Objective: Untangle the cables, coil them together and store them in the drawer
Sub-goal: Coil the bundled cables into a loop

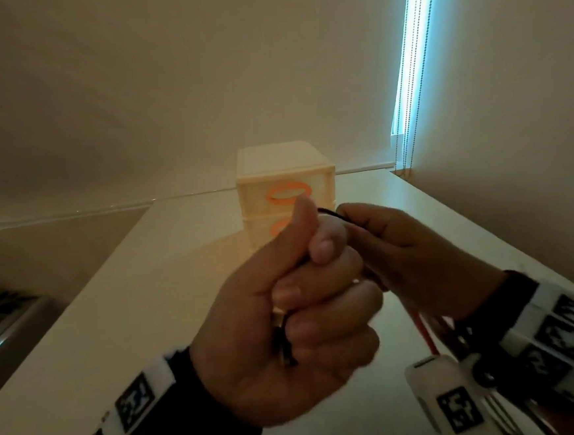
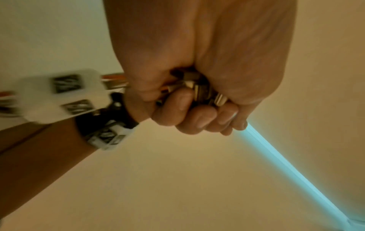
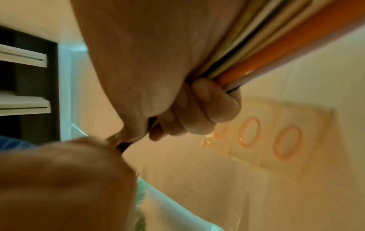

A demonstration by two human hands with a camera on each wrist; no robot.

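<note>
The scene is dim, with a warm yellow cast. Cold blue light enters through a narrow gap beside the window blind [image 1: 413, 49]. In the left wrist view the white marker block [image 2: 57, 93] is smeared by motion blur. In the right wrist view the near left hand [image 3: 59, 184] is out of focus. Straight lines bend near the edges.

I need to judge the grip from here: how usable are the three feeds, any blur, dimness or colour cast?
Head view: dim, warm cast, a cold blue strip by the blind; both hands sharp enough, the left hand fisted on the cables. Left wrist view: the other wrist's tracker is motion-smeared; connector ends readable. Right wrist view: the near hand is a blur; the right hand and orange cable are clearer.
</note>
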